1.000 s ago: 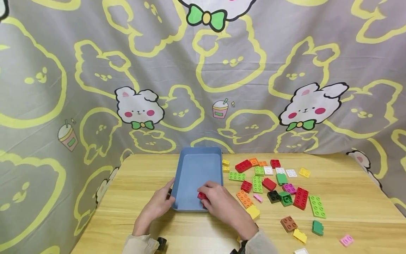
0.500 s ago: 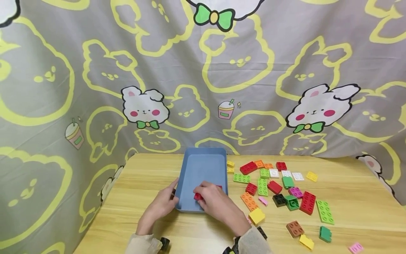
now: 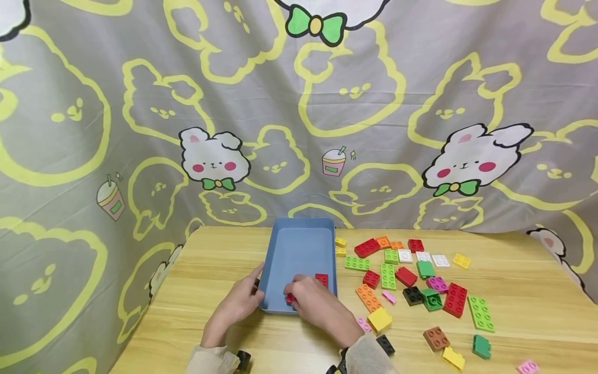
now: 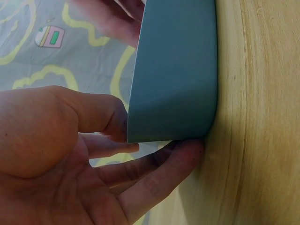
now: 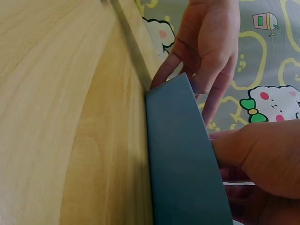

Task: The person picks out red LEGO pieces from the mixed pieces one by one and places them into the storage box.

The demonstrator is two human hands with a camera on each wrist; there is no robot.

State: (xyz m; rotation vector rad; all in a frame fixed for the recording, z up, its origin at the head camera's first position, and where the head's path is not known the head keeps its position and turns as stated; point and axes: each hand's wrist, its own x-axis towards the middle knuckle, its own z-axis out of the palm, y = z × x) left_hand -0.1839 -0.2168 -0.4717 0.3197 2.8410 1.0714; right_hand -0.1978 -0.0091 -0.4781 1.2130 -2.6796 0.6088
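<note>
A blue tray [image 3: 299, 249] lies on the table with its long side pointing away from me. My left hand [image 3: 240, 301] holds the tray's near left corner. In the left wrist view, that hand's thumb lies at the rim and its fingers touch the tray's side [image 4: 173, 75]. Over the near end of the tray, my right hand [image 3: 317, 301] pinches a small red toy brick [image 3: 290, 298], mostly covered by the fingers. Another red toy brick [image 3: 321, 279] lies inside by the right wall. In the right wrist view, the tray wall [image 5: 183, 164] hides the bricks.
Several loose toy bricks lie right of the tray, among them a yellow brick [image 3: 379, 319], an orange brick [image 3: 368, 297], a red brick [image 3: 455, 299] and a brown brick [image 3: 436, 338]. A patterned curtain [image 3: 280, 104] hangs behind the table [image 3: 210, 249].
My right hand has shifted slightly toward the near left part of the tray with its red brick. The red brick by the right wall has come into sight. The left hand stays at the corner.
</note>
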